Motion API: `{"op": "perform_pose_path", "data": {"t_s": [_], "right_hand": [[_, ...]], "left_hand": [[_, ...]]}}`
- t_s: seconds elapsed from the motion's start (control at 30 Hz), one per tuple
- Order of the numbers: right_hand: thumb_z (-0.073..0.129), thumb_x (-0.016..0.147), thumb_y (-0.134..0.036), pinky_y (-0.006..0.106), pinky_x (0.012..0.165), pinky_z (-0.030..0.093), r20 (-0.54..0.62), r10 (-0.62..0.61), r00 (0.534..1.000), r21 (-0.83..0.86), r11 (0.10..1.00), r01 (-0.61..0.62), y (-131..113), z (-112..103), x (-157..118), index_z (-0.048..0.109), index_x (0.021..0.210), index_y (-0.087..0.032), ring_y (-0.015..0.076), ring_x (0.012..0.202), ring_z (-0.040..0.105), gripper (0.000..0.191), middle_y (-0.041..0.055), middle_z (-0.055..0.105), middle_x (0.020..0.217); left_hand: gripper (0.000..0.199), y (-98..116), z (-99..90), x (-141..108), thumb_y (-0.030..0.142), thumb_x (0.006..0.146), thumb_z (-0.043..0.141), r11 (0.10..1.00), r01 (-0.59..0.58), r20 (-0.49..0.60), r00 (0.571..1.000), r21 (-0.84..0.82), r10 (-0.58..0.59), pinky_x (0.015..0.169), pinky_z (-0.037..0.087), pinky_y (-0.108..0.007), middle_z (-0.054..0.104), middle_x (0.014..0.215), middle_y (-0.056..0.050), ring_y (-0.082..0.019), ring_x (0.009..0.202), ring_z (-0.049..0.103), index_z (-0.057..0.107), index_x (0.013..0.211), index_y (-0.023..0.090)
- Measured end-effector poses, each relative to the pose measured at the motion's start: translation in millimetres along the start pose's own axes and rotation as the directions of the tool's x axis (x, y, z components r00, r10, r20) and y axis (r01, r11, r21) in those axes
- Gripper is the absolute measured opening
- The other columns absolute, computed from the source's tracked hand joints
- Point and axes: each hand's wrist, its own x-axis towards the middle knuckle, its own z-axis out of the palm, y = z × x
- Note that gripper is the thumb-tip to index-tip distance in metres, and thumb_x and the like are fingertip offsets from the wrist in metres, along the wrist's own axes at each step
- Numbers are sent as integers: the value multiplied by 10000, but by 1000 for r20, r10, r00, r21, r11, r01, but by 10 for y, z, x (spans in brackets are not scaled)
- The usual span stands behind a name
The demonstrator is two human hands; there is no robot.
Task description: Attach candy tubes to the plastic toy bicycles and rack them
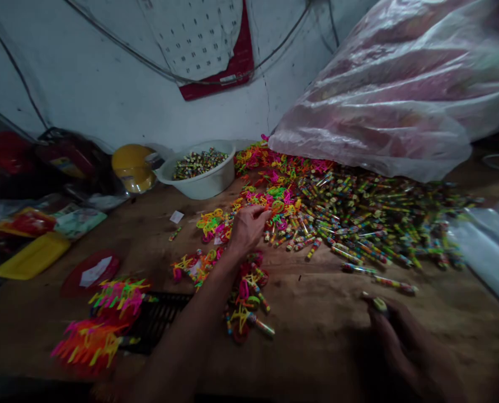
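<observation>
My left hand (248, 228) reaches forward over the table, its thumb and fingers pinched together at the edge of a heap of bright plastic toy pieces (278, 193). An orange piece (276, 211) shows right at the fingertips. Low on the right, my right hand (404, 336) is curled around a small tube, whose pale yellow-green end (379, 305) sticks out; the rest is hidden. Beyond it spreads a large pile of thin tubes with colourful printed wraps (367, 218). More tubes with plastic pieces (249, 305) lie beside my left forearm.
A white basin (210, 183) holding many tubes stands by the wall. A big clear plastic bag (371, 123) bulges over the pile. On the left are a black basket (161, 313) with bunched toys (92, 344), a red lid (71, 280) and a yellow tray (33, 257).
</observation>
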Motion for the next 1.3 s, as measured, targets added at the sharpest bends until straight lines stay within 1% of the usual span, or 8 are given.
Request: {"op": "perform_pose_path", "data": {"t_s": [0.2,0.43,0.57,0.7,0.83,0.97,1.1,1.3], "right_hand": [[453,879,-370,230,590,469,64,70,996,237,968,-83,-455,11,299,542,1089,-195,139,677,573,287,24,607,812],[553,830,-370,234,618,439,270,131,954,408,882,-237,-393,-58,407,613,969,-169,130,698,542,251,13,595,778],[560,824,-382,220,582,412,451,70,890,490,814,-312,-256,-158,432,615,787,-168,113,661,521,224,-1,585,732],[537,831,-437,197,479,341,574,135,807,496,727,-474,-229,-216,425,578,747,-166,83,551,452,287,-23,538,644],[533,824,-461,203,455,332,611,137,780,469,731,-496,-304,-181,452,569,722,-166,79,496,421,315,-33,512,589],[440,882,-430,290,702,471,452,69,889,375,890,-259,-332,-93,378,629,916,-170,171,761,589,323,39,640,832],[357,928,-325,366,970,394,286,-30,958,263,964,-48,-290,-59,153,557,1181,-215,211,1106,536,341,71,604,1166],[536,861,-325,277,746,503,251,27,968,414,901,-132,-344,-50,66,619,991,-221,165,847,627,186,39,661,950]], "left_hand": [[264,16,404,-548,370,768,609,755,396,433,886,-523,-165,425,489,-216,659,766,-68,-132,554,621,531,803,121],[237,115,705,-919,336,772,623,818,456,664,737,-351,-126,386,440,-164,635,709,-37,-85,484,571,570,831,113],[269,182,778,-959,362,776,617,810,488,690,708,-325,-151,376,396,-149,626,698,-35,-76,470,559,580,849,105],[394,204,771,-999,485,785,578,739,593,778,610,-319,-153,412,415,-180,639,678,-63,-118,517,600,581,840,94],[305,209,720,-1039,396,756,643,745,594,740,640,-303,-209,438,420,-173,634,645,-37,-96,491,583,581,811,102],[231,135,708,-1029,320,769,630,764,577,675,689,-288,-266,382,360,-154,624,572,-26,-67,371,521,575,761,96],[189,-12,707,-1051,266,758,626,648,651,685,679,-394,-265,412,451,-199,641,609,-51,-128,452,596,564,795,92],[220,-66,643,-1166,246,780,627,495,709,741,648,-503,-176,539,531,-228,670,772,-88,-133,599,635,601,916,75]]}}
